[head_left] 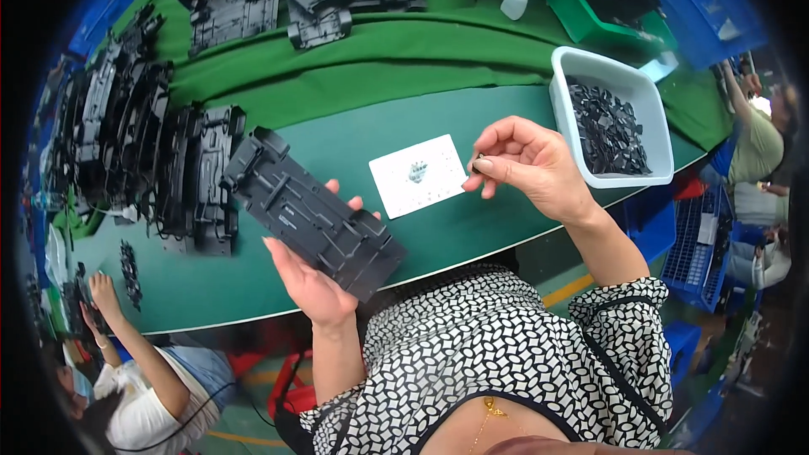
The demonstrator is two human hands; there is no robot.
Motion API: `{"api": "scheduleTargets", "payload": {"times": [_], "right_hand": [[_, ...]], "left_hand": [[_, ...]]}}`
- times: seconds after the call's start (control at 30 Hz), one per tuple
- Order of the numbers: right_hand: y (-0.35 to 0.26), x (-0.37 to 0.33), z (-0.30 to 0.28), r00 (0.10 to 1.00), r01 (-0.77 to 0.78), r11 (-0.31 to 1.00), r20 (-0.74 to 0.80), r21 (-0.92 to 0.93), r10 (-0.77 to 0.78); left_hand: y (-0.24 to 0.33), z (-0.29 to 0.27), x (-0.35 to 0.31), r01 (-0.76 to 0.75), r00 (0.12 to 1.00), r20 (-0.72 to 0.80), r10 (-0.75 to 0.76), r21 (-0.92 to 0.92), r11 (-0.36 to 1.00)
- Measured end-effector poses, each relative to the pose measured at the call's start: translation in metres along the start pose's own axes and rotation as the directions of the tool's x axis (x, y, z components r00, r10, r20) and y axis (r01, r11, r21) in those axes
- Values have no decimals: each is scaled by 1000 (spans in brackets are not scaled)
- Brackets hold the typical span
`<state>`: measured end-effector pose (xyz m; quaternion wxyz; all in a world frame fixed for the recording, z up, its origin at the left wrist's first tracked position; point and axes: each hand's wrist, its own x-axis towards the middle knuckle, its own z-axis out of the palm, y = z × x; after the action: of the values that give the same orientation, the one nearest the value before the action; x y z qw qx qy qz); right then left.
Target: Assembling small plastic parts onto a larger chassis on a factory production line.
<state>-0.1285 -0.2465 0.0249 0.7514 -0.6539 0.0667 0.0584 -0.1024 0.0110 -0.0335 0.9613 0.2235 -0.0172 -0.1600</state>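
A long black plastic chassis, moulded with ribs and slots, lies tilted across my left hand. The fingers of that hand wrap round its edges, above the near part of the table. To the right, my right hand is raised with thumb and forefinger pinched on a small black part; its shape is mostly hidden by the fingertips. Between the two hands a white card lies on the table, with tiny pieces or marks on it.
A pale blue tub of small black parts stands on the right. More black chassis are stacked at the left and far side. A green cloth covers the table's back. At lower left sits another person, hand on the table.
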Motion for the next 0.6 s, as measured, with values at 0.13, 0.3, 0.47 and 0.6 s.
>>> {"api": "scheduleTargets", "payload": {"times": [0.13,0.3,0.47,0.6], "right_hand": [[4,2,12,999,41,979,7,-198,-40],[7,7,15,987,156,879,114,-451,-116],[0,20,19,910,411,626,256,-663,-327],[-1,27,25,977,212,661,164,-720,-135]], "left_hand": [[2,-3,0,17,1000,8,-17,-67,998],[3,-9,0,99,995,31,-96,-150,984],[2,-10,-2,95,995,25,-92,-133,987],[3,-8,-2,72,997,7,-72,-87,994]]}}
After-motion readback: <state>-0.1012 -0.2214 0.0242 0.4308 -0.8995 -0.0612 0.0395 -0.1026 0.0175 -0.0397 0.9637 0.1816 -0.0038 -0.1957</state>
